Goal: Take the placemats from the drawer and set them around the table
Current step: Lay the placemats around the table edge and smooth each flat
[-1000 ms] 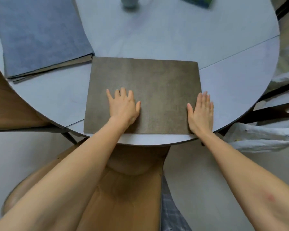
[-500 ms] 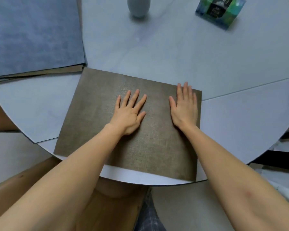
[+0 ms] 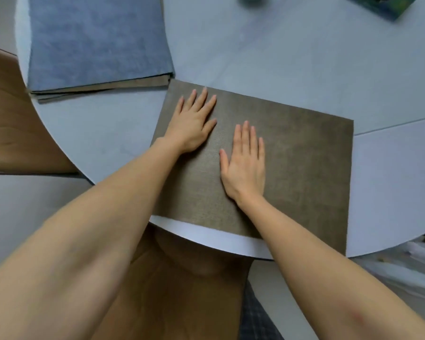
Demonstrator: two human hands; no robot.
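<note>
Both the left hand [image 3: 192, 126] and right hand [image 3: 244, 163] lie flat, fingers straight, on the brown placemat [image 3: 304, 163]; its long axis runs left-right; the stack of placemats [image 3: 96, 42] sits nearer the left hand.

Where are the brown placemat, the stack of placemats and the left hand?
brown placemat [image 3: 304, 163]: head view, bare right half.
stack of placemats [image 3: 96, 40]: head view, blue top mat's middle.
left hand [image 3: 194, 126]: head view, back of the hand.

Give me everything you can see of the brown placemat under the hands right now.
The brown placemat is a flat rectangle with a woven, fabric-like look, lying skewed at the near edge of the grey round table. Its near right corner seems to overhang the rim. The left hand and right hand press flat on it, fingers straight.
</note>
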